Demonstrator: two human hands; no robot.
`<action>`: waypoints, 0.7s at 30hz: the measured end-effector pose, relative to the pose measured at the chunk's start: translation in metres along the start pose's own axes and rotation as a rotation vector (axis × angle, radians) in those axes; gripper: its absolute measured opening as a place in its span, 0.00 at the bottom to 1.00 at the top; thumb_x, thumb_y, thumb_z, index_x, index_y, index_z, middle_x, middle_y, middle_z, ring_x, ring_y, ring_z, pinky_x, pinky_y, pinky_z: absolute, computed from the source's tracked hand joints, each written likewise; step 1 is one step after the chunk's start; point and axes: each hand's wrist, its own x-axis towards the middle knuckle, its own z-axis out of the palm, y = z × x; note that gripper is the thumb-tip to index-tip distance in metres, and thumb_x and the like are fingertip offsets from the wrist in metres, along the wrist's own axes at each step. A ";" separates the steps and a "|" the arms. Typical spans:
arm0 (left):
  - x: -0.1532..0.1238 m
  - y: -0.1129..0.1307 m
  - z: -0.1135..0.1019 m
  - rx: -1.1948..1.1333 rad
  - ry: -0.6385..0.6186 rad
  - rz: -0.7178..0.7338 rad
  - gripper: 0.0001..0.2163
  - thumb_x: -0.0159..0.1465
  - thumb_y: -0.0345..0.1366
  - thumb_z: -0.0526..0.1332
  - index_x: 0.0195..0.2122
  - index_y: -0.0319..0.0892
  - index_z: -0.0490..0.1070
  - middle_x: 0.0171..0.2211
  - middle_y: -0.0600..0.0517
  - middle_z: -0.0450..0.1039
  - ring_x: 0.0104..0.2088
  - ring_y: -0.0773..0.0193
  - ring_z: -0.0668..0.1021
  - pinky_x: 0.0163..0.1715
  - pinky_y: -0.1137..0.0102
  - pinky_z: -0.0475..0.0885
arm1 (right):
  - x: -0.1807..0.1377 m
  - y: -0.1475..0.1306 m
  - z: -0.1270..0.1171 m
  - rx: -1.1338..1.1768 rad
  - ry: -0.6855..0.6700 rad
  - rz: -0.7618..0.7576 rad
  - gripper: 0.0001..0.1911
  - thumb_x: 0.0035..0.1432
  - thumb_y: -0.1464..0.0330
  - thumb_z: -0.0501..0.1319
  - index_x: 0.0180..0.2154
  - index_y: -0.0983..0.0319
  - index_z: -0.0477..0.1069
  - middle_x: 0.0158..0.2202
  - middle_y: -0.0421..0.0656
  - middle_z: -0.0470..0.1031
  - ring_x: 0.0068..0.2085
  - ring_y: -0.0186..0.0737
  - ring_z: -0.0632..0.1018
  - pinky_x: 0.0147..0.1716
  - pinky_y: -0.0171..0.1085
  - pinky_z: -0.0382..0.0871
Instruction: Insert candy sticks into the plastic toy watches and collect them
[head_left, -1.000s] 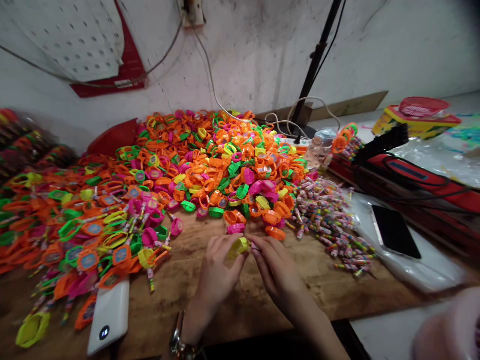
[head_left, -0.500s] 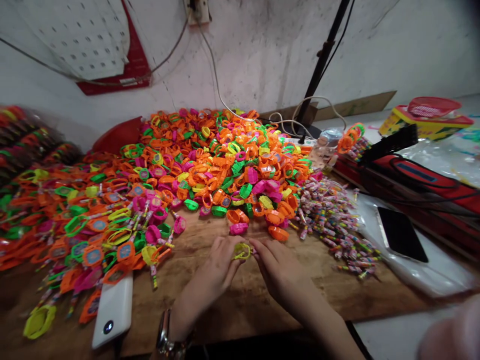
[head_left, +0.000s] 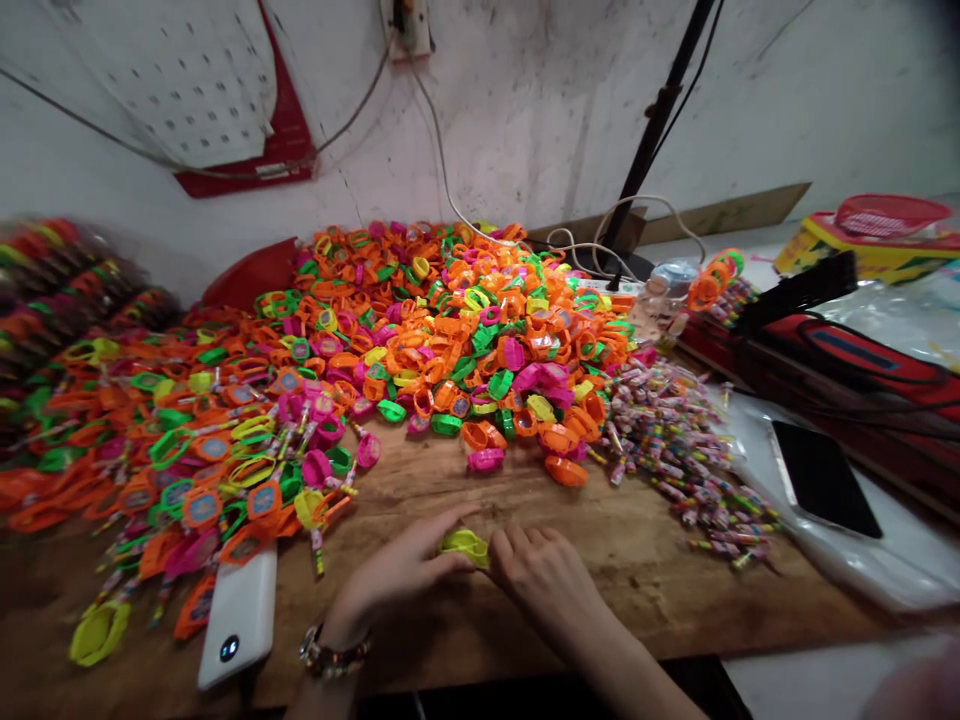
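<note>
Low over the wooden table's front part, a yellow plastic toy watch (head_left: 465,546) sits between my two hands. My left hand (head_left: 409,560) holds its left side, with the thumb below and the fingers above. At the watch's right end my right hand (head_left: 544,575) is closed, fingertips pressed together; what they pinch is hidden. Beyond the hands lies a big heap of orange, green, pink and yellow toy watches (head_left: 450,340). Other toy watches (head_left: 202,505) with wrapped candy rolls attached lie at the left. Right of the heap is a pile of small wrapped candy rolls (head_left: 675,440).
A white power bank (head_left: 240,620) lies at the front left, partly under toy watches. On the right, a phone (head_left: 825,480) rests on clear plastic bags (head_left: 892,570), near a red machine (head_left: 862,350). A black pole (head_left: 652,130) and cables stand at the back wall.
Both hands have come lower and a little nearer with the yellow toy watch. The left fingers have spread more, and the right hand has turned knuckles-up. The view has shifted slightly.
</note>
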 end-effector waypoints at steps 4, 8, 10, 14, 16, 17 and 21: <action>-0.004 -0.006 -0.011 0.007 -0.046 -0.042 0.25 0.57 0.37 0.65 0.57 0.48 0.68 0.57 0.50 0.71 0.57 0.55 0.72 0.59 0.59 0.63 | -0.002 -0.009 0.010 0.051 0.043 -0.002 0.10 0.61 0.75 0.56 0.28 0.60 0.62 0.21 0.41 0.70 0.20 0.39 0.71 0.22 0.37 0.55; -0.004 -0.007 -0.012 0.002 -0.043 -0.070 0.20 0.56 0.39 0.66 0.51 0.48 0.74 0.51 0.51 0.76 0.52 0.55 0.76 0.56 0.61 0.66 | 0.000 -0.016 0.014 0.058 0.025 0.031 0.10 0.62 0.67 0.58 0.29 0.60 0.62 0.21 0.41 0.70 0.21 0.40 0.71 0.22 0.38 0.57; -0.004 -0.007 -0.011 -0.002 -0.048 -0.090 0.18 0.57 0.39 0.64 0.50 0.47 0.74 0.49 0.51 0.78 0.49 0.56 0.77 0.53 0.63 0.68 | 0.001 -0.017 0.015 0.062 0.004 0.058 0.11 0.62 0.63 0.59 0.30 0.60 0.63 0.23 0.42 0.70 0.23 0.41 0.72 0.23 0.39 0.60; -0.002 -0.008 -0.010 -0.015 -0.044 -0.085 0.17 0.59 0.44 0.62 0.48 0.45 0.74 0.47 0.50 0.78 0.47 0.56 0.77 0.51 0.64 0.68 | 0.001 -0.016 0.015 0.053 -0.022 0.056 0.08 0.63 0.65 0.59 0.32 0.61 0.63 0.25 0.41 0.71 0.24 0.42 0.73 0.24 0.39 0.61; -0.001 -0.008 -0.009 -0.012 -0.038 -0.081 0.17 0.60 0.46 0.59 0.48 0.45 0.74 0.47 0.50 0.78 0.46 0.57 0.77 0.50 0.65 0.68 | -0.001 -0.014 0.017 0.054 0.003 0.045 0.09 0.65 0.66 0.55 0.31 0.61 0.62 0.24 0.41 0.70 0.22 0.40 0.72 0.23 0.38 0.59; 0.000 -0.007 -0.008 -0.011 -0.023 -0.081 0.17 0.61 0.46 0.58 0.47 0.45 0.74 0.46 0.50 0.78 0.46 0.57 0.77 0.49 0.65 0.68 | -0.002 -0.013 0.018 0.058 0.017 0.047 0.10 0.67 0.66 0.53 0.31 0.60 0.62 0.23 0.41 0.70 0.21 0.39 0.72 0.22 0.37 0.58; 0.007 -0.005 0.001 -0.027 0.151 -0.092 0.16 0.59 0.48 0.56 0.40 0.43 0.72 0.38 0.50 0.77 0.41 0.58 0.76 0.46 0.66 0.68 | -0.003 -0.013 0.023 0.071 0.040 0.093 0.13 0.68 0.66 0.49 0.29 0.60 0.61 0.21 0.41 0.69 0.19 0.38 0.71 0.21 0.37 0.54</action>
